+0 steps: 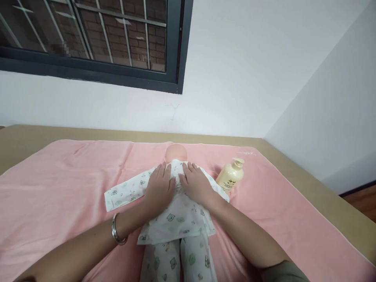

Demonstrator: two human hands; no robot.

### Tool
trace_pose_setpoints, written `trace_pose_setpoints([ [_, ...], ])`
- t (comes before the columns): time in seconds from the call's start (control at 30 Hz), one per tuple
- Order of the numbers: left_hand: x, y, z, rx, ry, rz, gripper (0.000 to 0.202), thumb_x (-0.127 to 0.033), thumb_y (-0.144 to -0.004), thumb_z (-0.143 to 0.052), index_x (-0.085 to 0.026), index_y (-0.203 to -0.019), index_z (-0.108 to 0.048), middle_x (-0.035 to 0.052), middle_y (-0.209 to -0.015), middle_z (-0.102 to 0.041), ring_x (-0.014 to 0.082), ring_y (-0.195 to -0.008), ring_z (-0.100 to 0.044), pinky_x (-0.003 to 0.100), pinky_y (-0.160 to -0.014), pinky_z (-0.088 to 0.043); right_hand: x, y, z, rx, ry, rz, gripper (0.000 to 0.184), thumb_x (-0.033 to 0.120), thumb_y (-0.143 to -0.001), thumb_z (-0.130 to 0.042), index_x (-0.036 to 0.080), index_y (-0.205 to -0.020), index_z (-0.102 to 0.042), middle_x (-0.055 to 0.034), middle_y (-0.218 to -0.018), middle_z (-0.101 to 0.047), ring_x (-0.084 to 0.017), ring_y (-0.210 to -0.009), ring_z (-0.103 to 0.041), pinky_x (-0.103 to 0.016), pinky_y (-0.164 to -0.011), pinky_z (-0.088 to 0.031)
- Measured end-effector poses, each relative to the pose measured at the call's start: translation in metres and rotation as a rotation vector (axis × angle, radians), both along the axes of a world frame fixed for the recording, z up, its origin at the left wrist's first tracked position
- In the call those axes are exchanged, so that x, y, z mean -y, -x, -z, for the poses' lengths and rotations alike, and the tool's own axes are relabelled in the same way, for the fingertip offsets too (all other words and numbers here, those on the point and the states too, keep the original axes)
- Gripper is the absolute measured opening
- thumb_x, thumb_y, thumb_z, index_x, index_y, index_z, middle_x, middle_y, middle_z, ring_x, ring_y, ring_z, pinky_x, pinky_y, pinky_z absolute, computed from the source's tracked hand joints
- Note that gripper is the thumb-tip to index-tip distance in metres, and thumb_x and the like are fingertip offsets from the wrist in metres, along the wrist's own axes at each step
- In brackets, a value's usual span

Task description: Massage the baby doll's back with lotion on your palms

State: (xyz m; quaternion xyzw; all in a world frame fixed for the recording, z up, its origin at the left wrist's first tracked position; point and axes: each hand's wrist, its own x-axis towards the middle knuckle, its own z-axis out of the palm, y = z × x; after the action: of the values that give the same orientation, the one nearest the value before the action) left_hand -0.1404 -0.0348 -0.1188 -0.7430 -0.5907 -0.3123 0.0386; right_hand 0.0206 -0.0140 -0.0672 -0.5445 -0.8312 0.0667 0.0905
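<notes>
A baby doll (pixel 176 152) lies on a pink blanket (pixel 79 172), its bald head toward the wall. It wears a white printed long-sleeved top (pixel 173 219) and matching trousers (pixel 192 256). My left hand (pixel 160 186) rests flat on the left side of the doll's upper body, fingers extended toward its shoulder. On the other side my right hand (pixel 196 183) lies the same way, palm down on the top. Both hands are open and grip nothing. The left sleeve of the top stretches outward; the right sleeve is partly hidden by my right hand and forearm.
A cream pump bottle (pixel 231 174) stands tilted-looking beside the right sleeve. The blanket covers a wooden tabletop (pixel 296 176) that meets a white wall (pixel 229 98). A dark-framed window (pixel 173 74) with bars is above at the left.
</notes>
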Motion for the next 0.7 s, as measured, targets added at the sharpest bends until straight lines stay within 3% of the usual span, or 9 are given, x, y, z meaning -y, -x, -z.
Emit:
trace_pose_setpoints([
  [0.1,0.016,-0.008,0.005,-0.032,-0.013,-0.02,0.051,-0.031,-0.097,-0.034,-0.008,-0.142,-0.042,0.0222,-0.148,-0.046,0.0366,-0.141,-0.038,0.056,-0.111,-0.038,-0.026,-0.011,-0.005,-0.075,0.101,-0.026,0.061,0.045,-0.104,-0.027,0.008,-0.152,-0.036,-0.0211,-0.158,-0.034,-0.03,-0.149,-0.028,-0.051,-0.119,-0.023],
  [0.17,0.013,-0.004,0.008,-0.031,-0.01,-0.009,0.05,-0.032,-0.098,-0.034,-0.009,-0.14,-0.044,0.0221,-0.146,-0.048,0.0366,-0.14,-0.039,0.057,-0.11,-0.038,-0.029,-0.013,-0.007,-0.088,0.122,-0.05,0.06,0.046,-0.104,-0.028,0.009,-0.151,-0.037,-0.0201,-0.157,-0.036,-0.028,-0.149,-0.028,-0.051,-0.119,-0.022],
  [0.3,-0.02,0.014,0.007,0.006,-0.008,0.098,0.042,-0.033,-0.097,-0.035,-0.016,-0.133,-0.051,0.0182,-0.137,-0.057,0.0331,-0.133,-0.048,0.058,-0.108,-0.04,0.009,-0.001,-0.006,0.025,0.019,-0.027,0.057,0.033,-0.102,-0.033,0.002,-0.15,-0.036,-0.0253,-0.156,-0.035,-0.032,-0.148,-0.03,-0.052,-0.118,-0.025],
  [0.4,-0.029,0.017,0.007,0.09,0.028,0.101,0.041,-0.032,-0.098,-0.034,-0.018,-0.133,-0.051,0.0153,-0.13,-0.062,0.0295,-0.124,-0.055,0.054,-0.104,-0.045,0.035,0.007,-0.005,0.052,-0.061,-0.082,0.058,0.034,-0.102,-0.036,0.006,-0.152,-0.035,-0.0236,-0.159,-0.03,-0.035,-0.148,-0.027,-0.052,-0.118,-0.026],
  [0.47,-0.018,0.01,0.01,0.118,0.003,0.065,0.044,-0.032,-0.098,-0.034,-0.017,-0.137,-0.047,0.0171,-0.135,-0.058,0.0312,-0.13,-0.051,0.056,-0.106,-0.043,0.03,0.005,-0.005,0.037,-0.044,-0.086,0.056,0.036,-0.103,-0.031,0.009,-0.153,-0.035,-0.0212,-0.159,-0.032,-0.035,-0.148,-0.027,-0.053,-0.118,-0.026],
  [0.6,0.014,-0.007,0.017,0.098,-0.028,0.054,0.052,-0.033,-0.098,-0.037,-0.013,-0.146,-0.038,0.0206,-0.154,-0.039,0.0373,-0.147,-0.029,0.061,-0.112,-0.035,-0.003,-0.003,-0.006,0.002,0.038,-0.022,0.057,0.038,-0.105,-0.024,0.011,-0.154,-0.032,-0.0192,-0.159,-0.032,-0.032,-0.148,-0.028,-0.052,-0.117,-0.027],
  [0.7,0.009,-0.003,0.015,0.108,-0.014,0.131,0.047,-0.031,-0.098,-0.034,-0.013,-0.139,-0.048,0.0195,-0.15,-0.046,0.0357,-0.146,-0.031,0.062,-0.114,-0.032,0.001,0.001,-0.004,0.011,-0.001,0.003,0.056,0.033,-0.104,-0.028,0.007,-0.153,-0.032,-0.0224,-0.158,-0.033,-0.032,-0.148,-0.029,-0.052,-0.118,-0.026],
])
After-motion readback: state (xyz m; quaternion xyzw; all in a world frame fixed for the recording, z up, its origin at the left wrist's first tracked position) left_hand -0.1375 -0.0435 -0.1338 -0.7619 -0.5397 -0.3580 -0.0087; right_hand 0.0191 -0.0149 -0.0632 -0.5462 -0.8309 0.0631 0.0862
